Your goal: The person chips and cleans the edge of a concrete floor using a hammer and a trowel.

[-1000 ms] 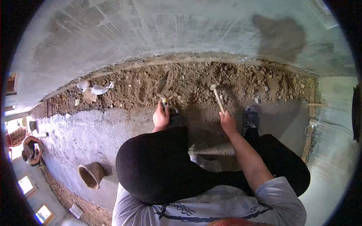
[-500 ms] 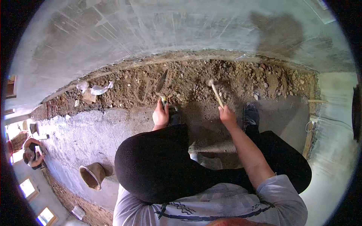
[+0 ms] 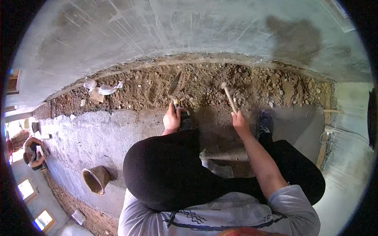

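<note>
Far left: one co-worker [image 3: 34, 152], bent low at the edge of the grey floor [image 3: 86, 137], arms reaching down.

Next: pieces of clear plastic [image 3: 107, 90] and a flap of brown cardboard [image 3: 96, 95], lying together on the strip of soil and stones [image 3: 147, 92] that runs along the foot of the wall [image 3: 177, 29].

Nearer you, on the floor: one bucket [image 3: 96, 180], mud-coloured, its mouth tipped toward the left.

Left of centre: your left hand [image 3: 171, 119], above your left shoe [image 3: 186, 120]. Its fingers are closed around the dark handle of one trowel [image 3: 174, 85], a yellow band at the neck. The pointed blade slants up and to the right over the soil; whether it touches the ground, you cannot tell from this view.

Right of centre: your right hand [image 3: 240, 124], fingers wrapped about the lower end of the pale handle of one hammer [image 3: 229, 97]. The handle tilts away from you and leftward; the head is at the stones, contact uncertain.

Just beside that hand, to its right: your right shoe [image 3: 265, 122], dark and dusty, at the border of floor and soil.

Far right: one thin pale cable [image 3: 348, 133], running along the side wall [image 3: 350, 161].
</note>
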The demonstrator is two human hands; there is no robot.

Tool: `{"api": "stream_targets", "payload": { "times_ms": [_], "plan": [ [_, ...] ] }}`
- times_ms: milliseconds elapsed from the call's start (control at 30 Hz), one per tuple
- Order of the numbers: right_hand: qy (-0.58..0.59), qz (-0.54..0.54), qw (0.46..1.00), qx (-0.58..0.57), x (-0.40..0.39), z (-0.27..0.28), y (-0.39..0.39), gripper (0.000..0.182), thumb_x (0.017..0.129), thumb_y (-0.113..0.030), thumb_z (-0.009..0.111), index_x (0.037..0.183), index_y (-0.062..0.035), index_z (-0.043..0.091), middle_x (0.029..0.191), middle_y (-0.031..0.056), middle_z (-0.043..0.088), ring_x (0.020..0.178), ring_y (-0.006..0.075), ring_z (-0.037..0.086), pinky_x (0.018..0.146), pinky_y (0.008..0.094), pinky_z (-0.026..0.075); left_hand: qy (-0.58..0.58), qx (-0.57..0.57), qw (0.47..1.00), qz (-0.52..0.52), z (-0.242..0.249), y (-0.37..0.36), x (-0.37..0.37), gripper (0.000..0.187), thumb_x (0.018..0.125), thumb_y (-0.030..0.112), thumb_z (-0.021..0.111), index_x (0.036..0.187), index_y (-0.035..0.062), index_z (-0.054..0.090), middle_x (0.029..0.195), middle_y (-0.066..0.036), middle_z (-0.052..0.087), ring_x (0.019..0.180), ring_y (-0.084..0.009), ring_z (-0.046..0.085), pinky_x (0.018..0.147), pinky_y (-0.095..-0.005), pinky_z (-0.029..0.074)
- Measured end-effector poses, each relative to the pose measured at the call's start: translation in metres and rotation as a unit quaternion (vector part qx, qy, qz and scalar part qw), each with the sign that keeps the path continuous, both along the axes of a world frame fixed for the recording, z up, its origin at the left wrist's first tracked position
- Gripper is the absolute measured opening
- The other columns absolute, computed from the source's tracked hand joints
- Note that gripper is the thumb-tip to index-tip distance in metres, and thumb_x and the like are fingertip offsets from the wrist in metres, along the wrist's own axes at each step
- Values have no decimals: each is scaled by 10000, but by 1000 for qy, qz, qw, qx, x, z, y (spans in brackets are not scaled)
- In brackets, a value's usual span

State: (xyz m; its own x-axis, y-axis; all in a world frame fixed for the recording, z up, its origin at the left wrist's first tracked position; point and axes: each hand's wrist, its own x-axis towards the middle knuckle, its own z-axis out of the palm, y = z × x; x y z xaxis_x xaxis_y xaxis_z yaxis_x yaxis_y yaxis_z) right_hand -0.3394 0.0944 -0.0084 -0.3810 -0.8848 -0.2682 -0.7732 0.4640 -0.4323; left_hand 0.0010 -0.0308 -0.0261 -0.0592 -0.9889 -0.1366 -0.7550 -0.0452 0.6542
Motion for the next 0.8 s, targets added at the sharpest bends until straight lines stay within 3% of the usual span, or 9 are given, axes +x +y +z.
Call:
{"api": "stream_targets", "payload": {
  "times_ms": [133, 233, 333, 400, 467, 533, 600, 733, 800],
  "plan": [
    [-42, -27, 982, -184, 30, 13, -14, 394, 1045, -410, 553, 980, -21, 547, 642, 208, 574, 598, 448, 609, 543, 533, 465, -26, 20, 999, 0, -3, 2, 4, 526, 1027, 395, 566, 1429, 63, 499, 1109, -276, 691, 978, -477, 671, 796, -538, 547],
    [-57, 51, 997, -10, 35, 2, -29, 420, 1040, -435, 537, 1079, -19, 572, 795, 234, 652, 737, 490, 642, 631, 565, 492, -10, -2, 1000, -6, 0, -1, 0, 527, 1025, 385, 569, 1436, 64, 492, 1102, -272, 693, 969, -475, 673, 789, -536, 549],
    [42, 49, 997, -40, 50, -10, -41, 434, 1039, -453, 551, 971, -25, 530, 666, 192, 595, 567, 428, 590, 525, 535, 455, -11, 10, 1000, -4, 4, 0, -1, 529, 1025, 381, 570, 1441, 63, 489, 1104, -272, 693, 970, -475, 674, 787, -534, 550],
    [19, 32, 997, -68, 54, -8, -35, 418, 1042, -443, 548, 1011, -26, 544, 650, 194, 600, 579, 431, 603, 527, 528, 464, -15, 29, 999, -1, -2, 0, 2, 532, 1026, 376, 570, 1449, 65, 485, 1105, -277, 691, 972, -476, 673, 786, -535, 549],
    [-67, -33, 993, -86, 55, 7, -21, 416, 1043, -440, 525, 1036, -24, 536, 869, 266, 658, 802, 495, 644, 692, 567, 496, -13, -11, 1000, 0, -8, 1, 3, 537, 1023, 376, 573, 1452, 67, 481, 1103, -279, 691, 966, -481, 671, 783, -537, 548],
    [-87, -51, 990, -94, 46, -1, -11, 413, 1043, -444, 519, 1036, -32, 549, 922, 293, 658, 847, 496, 652, 710, 567, 501, -15, -7, 1000, 0, -3, 1, 1, 531, 1022, 379, 574, 1438, 59, 493, 1098, -280, 690, 956, -483, 669, 779, -541, 546],
    [-12, -7, 993, 121, 38, -7, -13, 382, 1036, -411, 550, 1028, -30, 557, 888, 292, 661, 843, 496, 655, 706, 568, 505, -20, 10, 1000, -10, -4, -2, 2, 534, 1022, 387, 572, 1424, 42, 499, 1091, -278, 692, 952, -486, 668, 776, -546, 545],
    [19, 43, 996, -82, 35, -6, -9, 415, 1030, -447, 566, 1014, -33, 552, 703, 200, 621, 617, 458, 612, 547, 532, 494, -36, -26, 999, -7, -11, 1, 3, 561, 1015, 411, 573, 1452, 71, 481, 1037, -263, 706, 896, -472, 685, 732, -549, 548],
    [3, 41, 993, -109, 41, -2, -8, 411, 1030, -445, 569, 991, -37, 543, 701, 197, 627, 615, 451, 619, 539, 537, 482, -40, -9, 999, -6, -9, 2, 5, 561, 1013, 403, 579, 1452, 66, 479, 1028, -261, 706, 887, -473, 684, 731, -549, 548]
  ]
}}
